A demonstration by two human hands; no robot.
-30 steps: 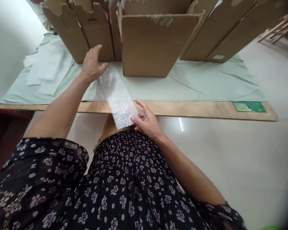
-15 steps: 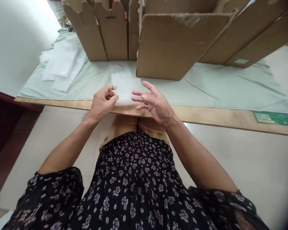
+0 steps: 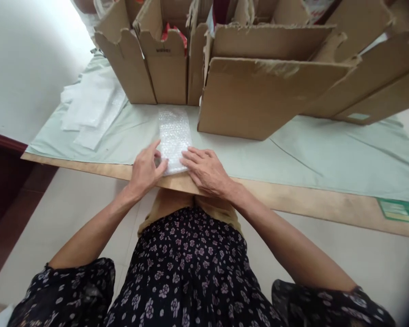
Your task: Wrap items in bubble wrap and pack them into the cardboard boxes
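Clear bubble-wrap piece lying flat on the worktop, long side running away from the person, near end reaching the bare wooden edge. Both hands at that near end.

Left hand: at the left side, fingers half curled and parted from the thumb, a gap showing between; thumb tip at the film's border. Right hand: palm down, fingers outstretched and close together, tips laid over the lower right corner, not clenched. Contact under those tips is hidden, so I can't tell whether they press or merely rest.

Beyond the right hand, a cardboard box, well clear of the film. Off to the left, a loose pile of white sheets.

On technique, my judgement: light film slides easily, so one hand should anchor while the other smooths. Press with flat finger pads, working outward from the middle; keep the side edges parallel; avoid squeezing bubbles hard. Best to keep the near end supported on the wood, not drooping past it.
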